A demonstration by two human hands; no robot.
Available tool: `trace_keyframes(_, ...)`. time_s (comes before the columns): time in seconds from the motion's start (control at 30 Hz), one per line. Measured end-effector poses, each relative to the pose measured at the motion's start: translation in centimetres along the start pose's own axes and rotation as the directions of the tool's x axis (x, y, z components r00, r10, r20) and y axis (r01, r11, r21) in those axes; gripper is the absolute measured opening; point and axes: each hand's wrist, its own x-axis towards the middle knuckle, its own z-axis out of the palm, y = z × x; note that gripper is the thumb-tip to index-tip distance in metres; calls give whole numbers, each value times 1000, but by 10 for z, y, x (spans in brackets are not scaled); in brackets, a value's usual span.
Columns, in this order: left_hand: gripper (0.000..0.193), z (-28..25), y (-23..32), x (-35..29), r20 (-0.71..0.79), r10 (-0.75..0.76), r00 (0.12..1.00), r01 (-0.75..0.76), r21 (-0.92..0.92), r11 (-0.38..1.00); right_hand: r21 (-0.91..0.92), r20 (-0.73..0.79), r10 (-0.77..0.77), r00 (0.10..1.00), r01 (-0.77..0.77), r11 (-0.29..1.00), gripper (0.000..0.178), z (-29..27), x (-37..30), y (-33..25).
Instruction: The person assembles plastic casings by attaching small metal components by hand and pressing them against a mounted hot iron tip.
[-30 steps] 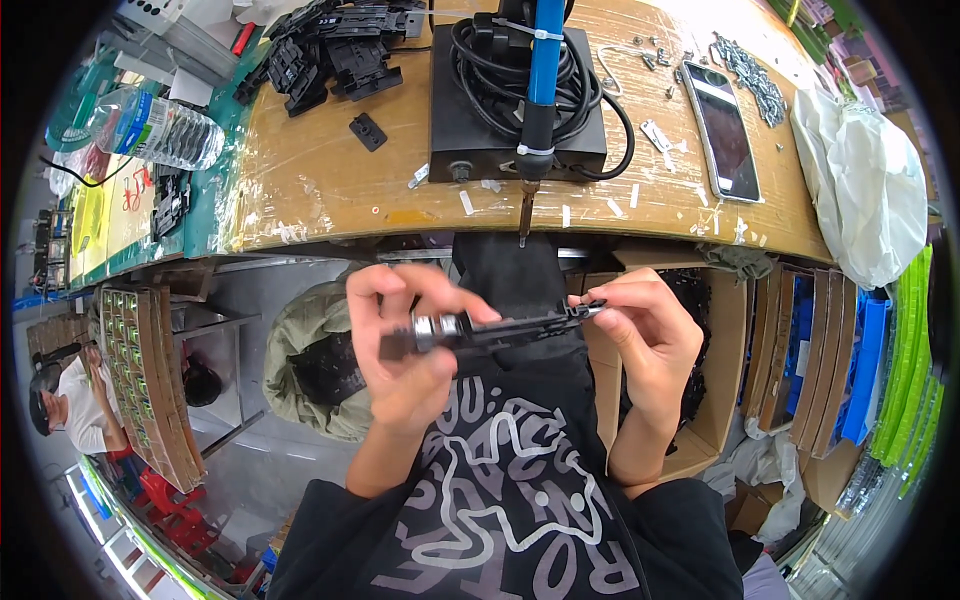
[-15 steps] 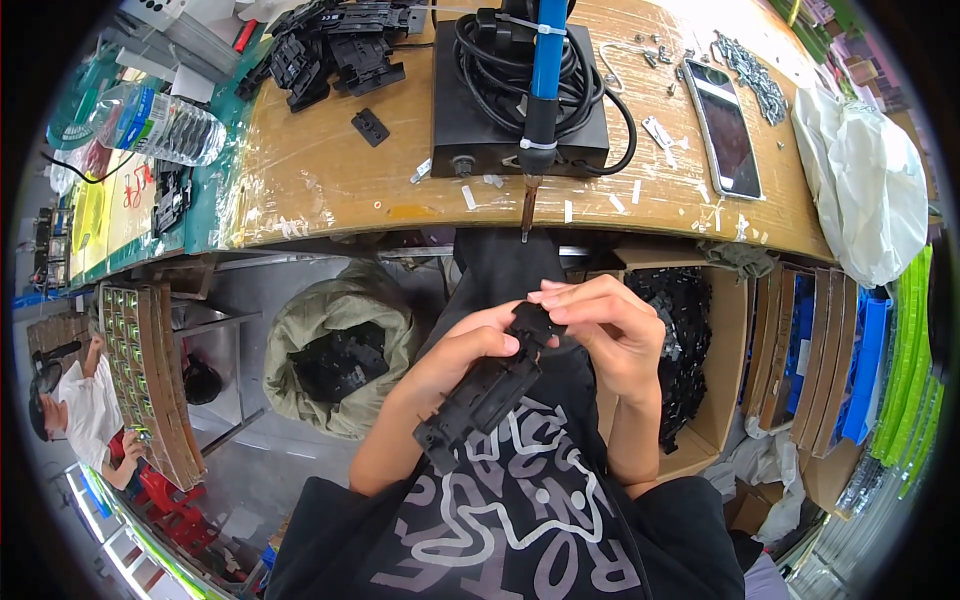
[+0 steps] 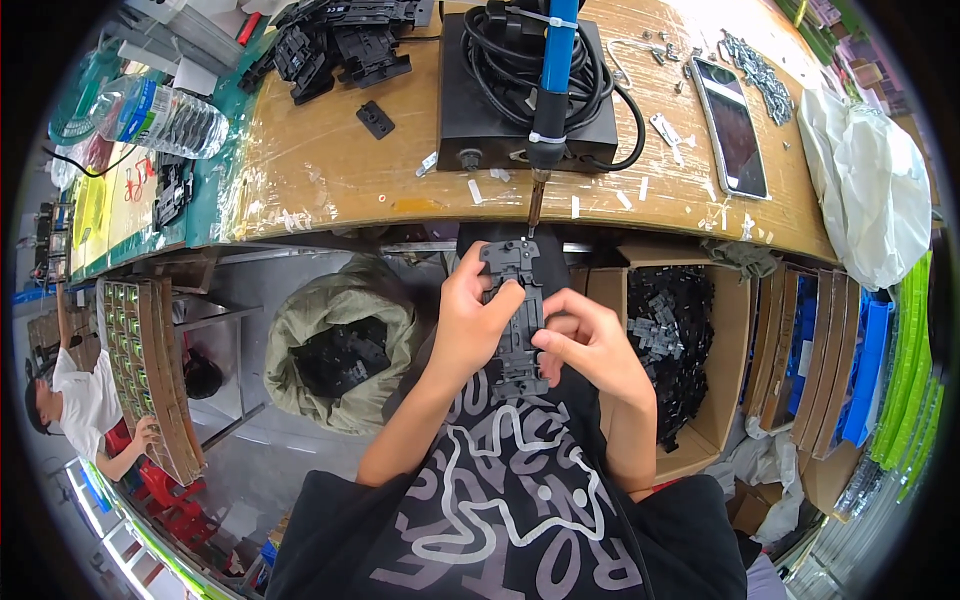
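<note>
A long black plastic chassis (image 3: 520, 320) stands lengthwise in front of my body, its moulded face turned up. My left hand (image 3: 474, 315) is closed round its left side, the thumb pressed onto the middle. At the right edge my right hand (image 3: 590, 345) grips it lower down with curled fingers. Just above the far end hangs a blue and black electric screwdriver (image 3: 550, 90), pointing down. Its bit is right at the end of the chassis; whether they touch I cannot tell.
A black box (image 3: 470, 130) with coiled cable stands on the bench, near a phone (image 3: 728, 130). Black parts (image 3: 345, 50) are heaped at the far left. Below stand a sack (image 3: 285, 320) and a carton (image 3: 735, 380) of black pieces. A co-worker (image 3: 80, 400) is at far left.
The chassis has swung from slanted to upright and moved up to the screwdriver bit. My right hand has come down from its top end to its right side. The co-worker's arms have moved.
</note>
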Motion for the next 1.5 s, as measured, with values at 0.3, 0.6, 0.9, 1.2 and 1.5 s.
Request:
trace_keyframes(0.3,19,5,6,5,1,-40,999,40,-53,998,162,5,-26,1000,25,986,23,-1,0,-2)
trace_keyframes(0.6,18,5,9,3,-1,-63,998,63,-28,998,208,40,-26,999,18,978,33,-1,-5,-1)
trace_keyframes(0.9,19,7,13,4,2,-65,998,65,-50,997,224,4,-34,999,32,974,32,4,-6,-3)
trace_keyframes(1.2,23,2,8,10,-11,-69,998,69,18,997,257,-15,-50,999,52,965,32,4,2,7)
trace_keyframes(1.5,24,4,11,10,-10,-31,999,31,-1,1000,254,-23,-60,998,64,965,32,4,1,1)
